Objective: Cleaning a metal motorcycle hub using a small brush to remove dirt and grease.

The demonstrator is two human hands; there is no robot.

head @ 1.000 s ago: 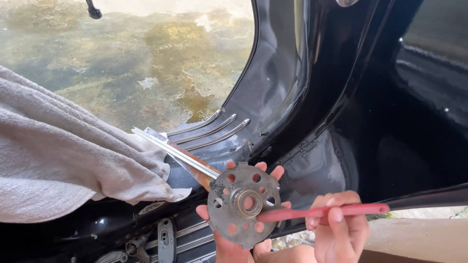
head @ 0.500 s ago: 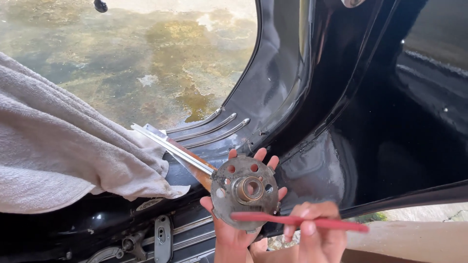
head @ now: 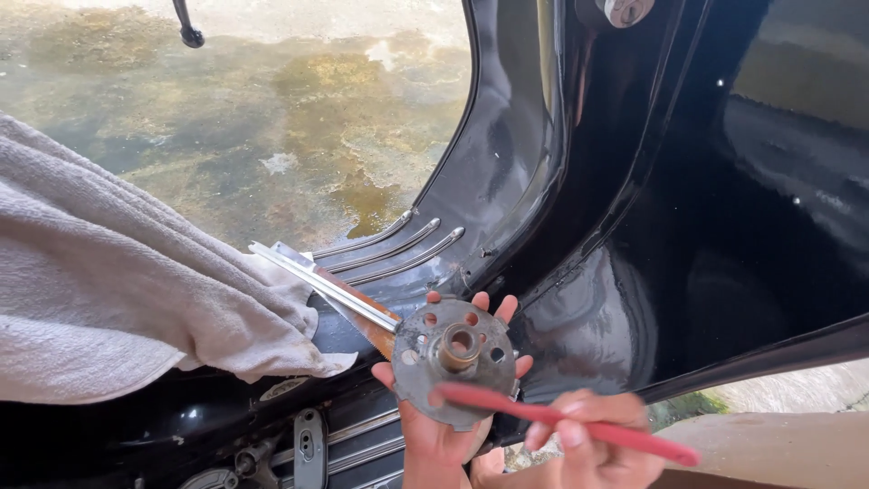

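the left hand [head: 444,426] cradles a perforated round metal hub plate [head: 455,360] by its rim, just below the black scooter body [head: 579,226], while the right hand [head: 593,448] pinches a thin red brush handle [head: 566,421] across it; the plate looks rigid, weighty and possibly greasy, so the rim is the safest hold

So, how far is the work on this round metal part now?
Done: the perforated metal disc is off any mount and lies loose in the left hand. In hand: the right hand lays the tip of a red tool on the disc's lower face. Left: the disc looks dull and stained, rusty at its hub, and is not fitted anywhere on the black scooter body. A grey towel lies beside.
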